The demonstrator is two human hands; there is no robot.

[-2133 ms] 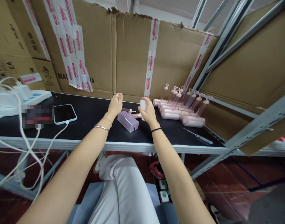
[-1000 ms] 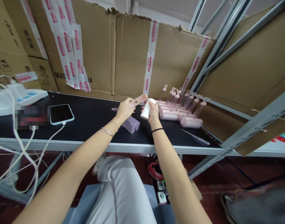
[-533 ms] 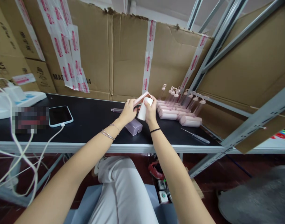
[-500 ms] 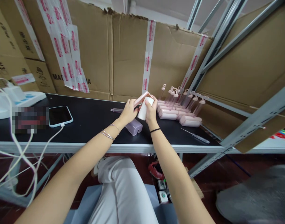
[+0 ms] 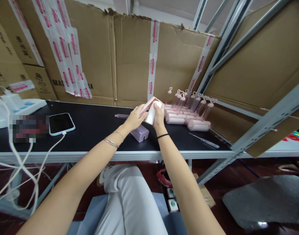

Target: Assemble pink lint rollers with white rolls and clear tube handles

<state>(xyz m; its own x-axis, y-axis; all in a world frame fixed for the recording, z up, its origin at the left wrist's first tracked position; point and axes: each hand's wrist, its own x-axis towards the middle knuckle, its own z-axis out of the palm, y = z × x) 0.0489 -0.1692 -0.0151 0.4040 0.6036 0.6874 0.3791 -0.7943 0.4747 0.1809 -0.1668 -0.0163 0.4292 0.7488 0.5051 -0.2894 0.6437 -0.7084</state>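
Observation:
Both my hands meet above the black tabletop. My left hand (image 5: 134, 119) is closed on a long pink shell (image 5: 147, 106) that slants up to the right. A smooth white rounded piece (image 5: 150, 115) sits in my right hand (image 5: 159, 116), the thumb resting along it. The two pieces are close together, and the fingers hide whether they are joined. Beneath my hands lies a translucent purple box-like holder (image 5: 140, 133) with a notch in its end. Behind my left hand a thin clear purple part (image 5: 121, 116) pokes out.
Pink cylinders (image 5: 175, 118) with clear stems and heart-shaped tops (image 5: 210, 103) lie in rows to the right. A screwdriver (image 5: 205, 141) is in front of them. A charging phone (image 5: 62, 124) and a white power strip (image 5: 33, 107) are left. Cardboard (image 5: 132, 58) walls the back.
The view has shifted slightly. The white piece has tilted a little between my hands, and my left thumb now reaches its lower edge. Both hands keep their hold.

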